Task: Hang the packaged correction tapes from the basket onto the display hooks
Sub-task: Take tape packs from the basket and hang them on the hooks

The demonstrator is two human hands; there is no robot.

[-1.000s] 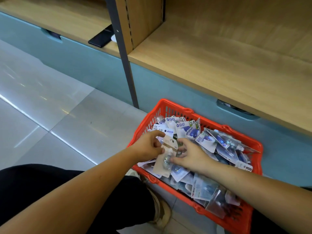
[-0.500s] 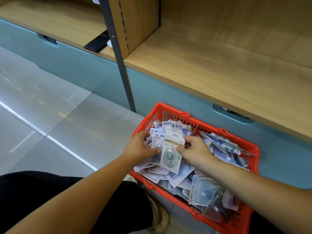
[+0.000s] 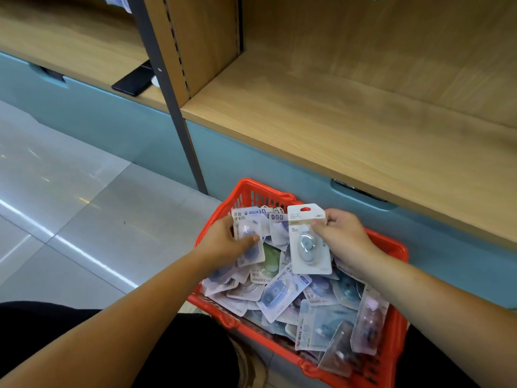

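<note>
Head view: the right grip [image 3: 342, 233] pinches 1 white correction tape package [image 3: 309, 245] by its upper right edge, upright over the far end of the red basket [image 3: 397, 249]. The left grip [image 3: 223, 242] clasps a blue package [image 3: 249, 242] just left of it. The basket sits on the floor [image 3: 98, 219].

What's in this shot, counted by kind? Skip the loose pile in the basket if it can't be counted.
Hands: 2 (left hand, right hand)
Packs held: 2 (blue-tinted pack in the left fingers, white pack in the right)
Red basket: 1
Dark flat device: 1
Total: 6
The loose packs overlap too much to count.
</note>
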